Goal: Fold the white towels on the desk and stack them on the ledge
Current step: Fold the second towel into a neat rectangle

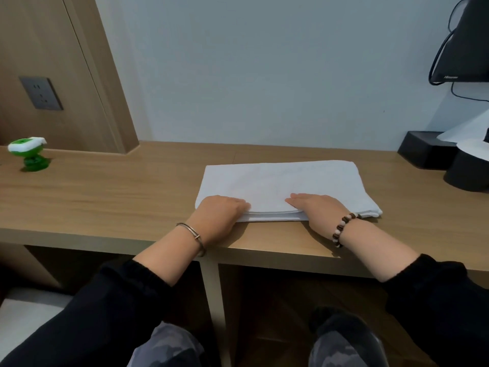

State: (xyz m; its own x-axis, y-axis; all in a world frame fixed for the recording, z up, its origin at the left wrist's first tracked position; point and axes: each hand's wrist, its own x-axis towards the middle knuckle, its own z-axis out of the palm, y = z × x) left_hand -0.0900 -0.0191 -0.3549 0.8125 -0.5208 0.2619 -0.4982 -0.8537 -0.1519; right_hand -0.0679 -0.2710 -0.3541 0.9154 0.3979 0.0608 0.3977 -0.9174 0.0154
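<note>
A white towel (280, 181) lies folded in layers on the wooden desk (105, 197), its long side running left to right. My left hand (218, 215) rests on the towel's near left corner, fingers lying over the top layer and the folded edge. My right hand (316, 207) lies flat on the near edge further right, fingers straight and pointing left. Whether either thumb is tucked under the layers is hidden.
A green and white toy (30, 156) stands at the desk's far left. Black boxes (428, 152) and a round black holder (468, 173) with white paper sit at the far right, under a black monitor (465, 46) with cables. A wall socket (41, 92) is on the wooden panel.
</note>
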